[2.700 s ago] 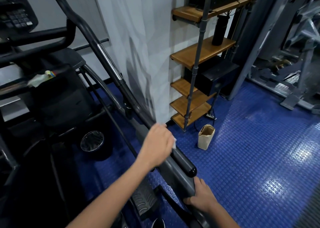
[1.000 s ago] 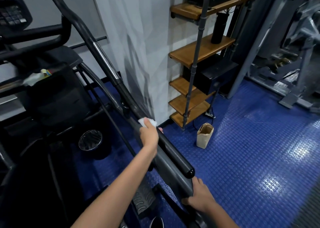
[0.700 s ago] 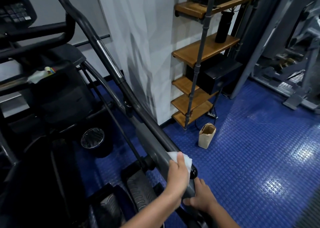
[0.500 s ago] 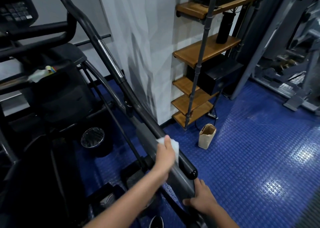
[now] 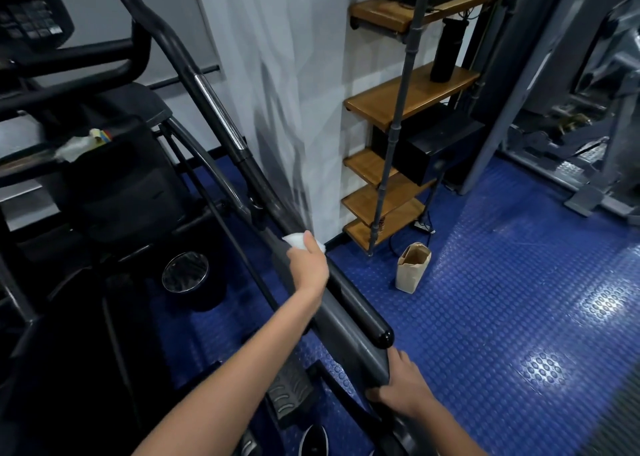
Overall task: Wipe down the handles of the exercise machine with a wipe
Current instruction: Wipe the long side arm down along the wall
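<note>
Blue studded floor [image 5: 485,317] carries a paper bag [image 5: 412,268] standing just beside the wooden shelf [image 5: 408,102], which holds a dark bottle [image 5: 446,52].

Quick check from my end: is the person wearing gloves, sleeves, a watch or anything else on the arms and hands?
Nothing shows on either. The left hand and right hand are bare, with no gloves, and I see no rings. Both forearms are uncovered to the frame's bottom edge: no sleeves, watch, wristband or bracelet in view. Anything worn above that is out of frame.
</note>
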Action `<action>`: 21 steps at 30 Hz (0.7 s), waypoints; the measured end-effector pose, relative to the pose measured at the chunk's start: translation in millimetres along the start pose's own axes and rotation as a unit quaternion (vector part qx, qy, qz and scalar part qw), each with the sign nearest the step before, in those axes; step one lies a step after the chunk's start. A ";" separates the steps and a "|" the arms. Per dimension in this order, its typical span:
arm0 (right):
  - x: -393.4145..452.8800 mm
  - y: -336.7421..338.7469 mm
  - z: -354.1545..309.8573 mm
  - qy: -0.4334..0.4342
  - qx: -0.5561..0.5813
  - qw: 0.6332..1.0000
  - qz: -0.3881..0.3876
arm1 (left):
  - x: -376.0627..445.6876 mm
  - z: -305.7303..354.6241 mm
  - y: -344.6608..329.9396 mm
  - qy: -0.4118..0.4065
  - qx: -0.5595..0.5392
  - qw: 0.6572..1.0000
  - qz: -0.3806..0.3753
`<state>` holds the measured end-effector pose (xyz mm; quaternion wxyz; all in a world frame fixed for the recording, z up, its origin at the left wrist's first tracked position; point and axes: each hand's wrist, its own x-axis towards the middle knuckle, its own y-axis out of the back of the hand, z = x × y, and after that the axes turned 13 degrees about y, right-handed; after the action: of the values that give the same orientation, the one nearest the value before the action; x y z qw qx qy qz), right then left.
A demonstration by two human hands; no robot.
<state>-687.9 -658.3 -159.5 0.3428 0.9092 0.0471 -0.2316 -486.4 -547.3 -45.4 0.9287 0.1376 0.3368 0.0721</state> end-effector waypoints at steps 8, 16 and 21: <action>2.0 -1.0 3.0 -0.003 0.005 1.000 0.007 | -80.3 -60.4 1.7 -0.009 0.062 0.989 -0.131; 2.7 0.9 1.7 0.009 0.005 1.000 0.001 | 43.2 34.8 11.4 0.007 -0.039 0.999 0.010; 1.7 0.7 1.2 -0.001 0.013 1.000 0.001 | 56.9 57.6 11.5 0.025 -0.033 0.998 0.051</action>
<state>-686.7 -659.8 -160.7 0.3316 0.9133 0.0426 -0.2327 -406.4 -535.4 -34.1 0.9191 0.1224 0.3497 0.1340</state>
